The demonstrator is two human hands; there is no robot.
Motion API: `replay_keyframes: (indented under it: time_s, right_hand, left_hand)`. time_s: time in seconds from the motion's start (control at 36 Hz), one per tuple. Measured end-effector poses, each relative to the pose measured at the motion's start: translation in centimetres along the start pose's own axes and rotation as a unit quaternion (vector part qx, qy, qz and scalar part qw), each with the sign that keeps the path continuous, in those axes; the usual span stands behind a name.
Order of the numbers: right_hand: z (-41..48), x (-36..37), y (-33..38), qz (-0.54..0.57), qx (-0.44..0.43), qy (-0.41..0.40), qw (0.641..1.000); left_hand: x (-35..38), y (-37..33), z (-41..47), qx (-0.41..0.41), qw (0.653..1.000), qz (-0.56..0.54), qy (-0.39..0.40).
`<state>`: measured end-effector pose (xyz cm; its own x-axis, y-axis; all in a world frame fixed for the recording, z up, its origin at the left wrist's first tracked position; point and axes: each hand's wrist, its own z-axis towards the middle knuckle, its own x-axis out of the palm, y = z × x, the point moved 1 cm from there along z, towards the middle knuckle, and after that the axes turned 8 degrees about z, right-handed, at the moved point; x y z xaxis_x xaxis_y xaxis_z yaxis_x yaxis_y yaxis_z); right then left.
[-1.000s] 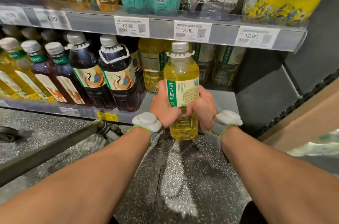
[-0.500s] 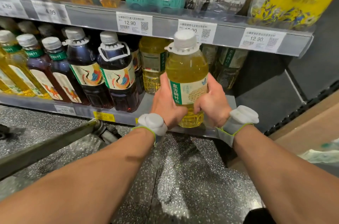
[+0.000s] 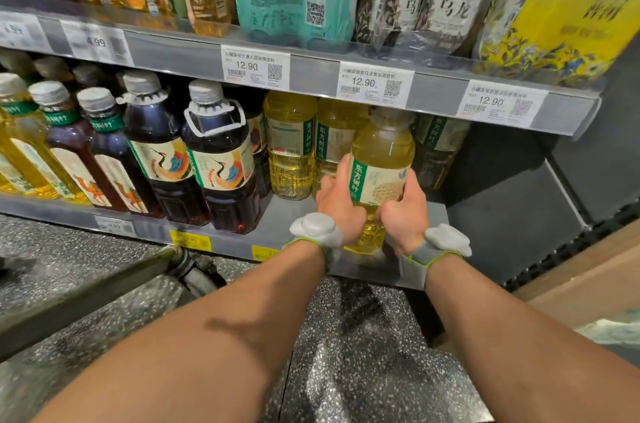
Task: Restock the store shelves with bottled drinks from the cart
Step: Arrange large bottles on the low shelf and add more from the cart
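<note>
The shelf edge (image 3: 415, 86) is hiding my bottle's cap (image 3: 389, 114). The far-left price tags (image 3: 20, 31) are looking too blurry to read.

Yellow tea bottle at the lower shelf's front edge

The clear bottle (image 3: 379, 173) of pale yellow drink, green-and-cream label, stands upright over the shelf (image 3: 291, 214) near its right end.

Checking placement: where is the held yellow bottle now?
Centre-right in the head view, the yellow bottle sits between both hands at the lower shelf front, before matching yellow bottles.
</note>
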<state>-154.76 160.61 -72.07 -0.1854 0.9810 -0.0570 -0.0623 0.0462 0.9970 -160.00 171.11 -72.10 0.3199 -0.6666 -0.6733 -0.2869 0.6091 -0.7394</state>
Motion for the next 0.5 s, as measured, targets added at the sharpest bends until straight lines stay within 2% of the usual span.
replay_keyframes:
  time_s: [0.14, 0.28, 0.39, 0.5]
  right_hand:
    - [1.0, 0.2, -0.8, -0.025, -0.036, -0.034, 0.998]
    - [1.6, 0.8, -2.2, -0.064, -0.042, -0.086, 0.993]
    - [2.0, 1.1, -2.7, -0.084, -0.012, -0.183, 0.979]
    - [2.4, 0.7, -2.8, -0.120, 0.006, -0.204, 0.972]
  left_hand:
    - [0.3, 0.2, 1.4, -0.009, 1.000, -0.011, 0.005]
    - [1.5, 0.4, 1.5, -0.043, 0.996, -0.055, -0.062]
    - [2.3, 0.5, 1.8, -0.069, 0.992, -0.044, -0.100]
    - [2.2, -0.5, 2.5, -0.101, 0.985, -0.088, -0.109]
